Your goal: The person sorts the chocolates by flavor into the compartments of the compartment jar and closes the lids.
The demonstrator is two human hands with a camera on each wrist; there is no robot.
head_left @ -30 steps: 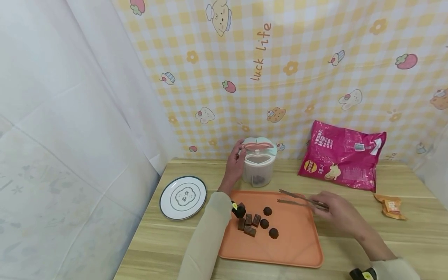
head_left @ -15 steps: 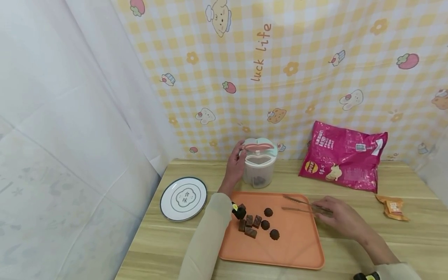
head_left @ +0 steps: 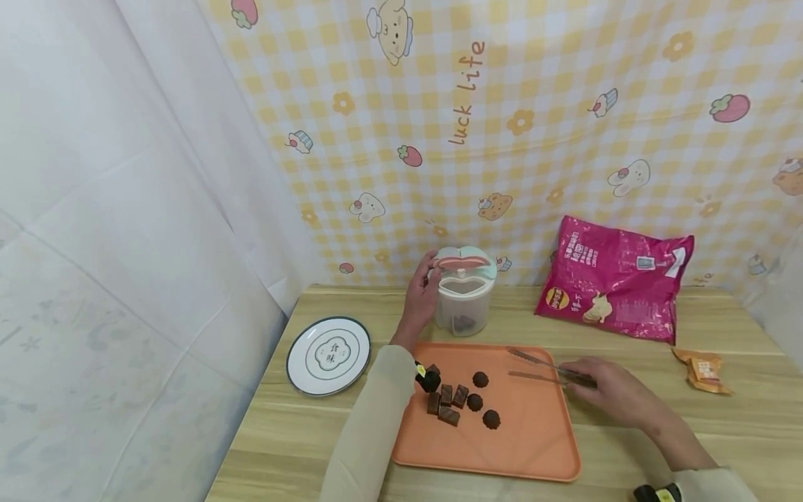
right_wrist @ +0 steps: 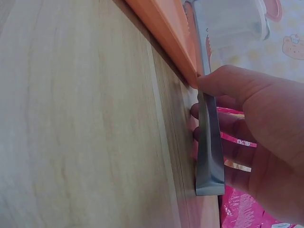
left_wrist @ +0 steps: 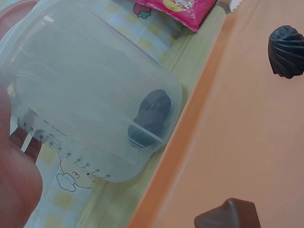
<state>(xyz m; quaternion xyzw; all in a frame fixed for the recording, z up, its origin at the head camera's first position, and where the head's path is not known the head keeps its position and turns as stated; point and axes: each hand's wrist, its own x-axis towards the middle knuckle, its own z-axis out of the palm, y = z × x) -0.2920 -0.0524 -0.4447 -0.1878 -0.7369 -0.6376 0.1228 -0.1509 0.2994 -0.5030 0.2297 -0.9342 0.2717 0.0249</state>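
Note:
A clear plastic container (head_left: 463, 314) with a raised pink-and-green lid (head_left: 464, 259) stands behind the orange tray (head_left: 527, 439). Dark pieces (left_wrist: 151, 116) lie at its bottom, seen through the wall. My left hand (head_left: 422, 296) grips the container at its upper left side. Metal tongs (right_wrist: 210, 142) are held in my right hand (head_left: 611, 390), over the tray's right edge. Their two arms stand apart, pointing left, with nothing between the tips. On the tray lie round ridged chocolates (head_left: 491, 419) and rectangular chocolates (head_left: 448, 415), several in all, mostly left of the middle.
A white plate (head_left: 329, 355) with a dark rim lies at the left. Behind the tray, a magenta chip bag (head_left: 615, 279) leans on the checked curtain (head_left: 533, 160). A small orange wrapped packet (head_left: 702, 371) is at the far right of the wooden table (head_left: 270, 432).
My right hand has shifted slightly right and nearer to me, and the tongs' tips have come with it. My left hand stays on the container. The chocolates lie as before.

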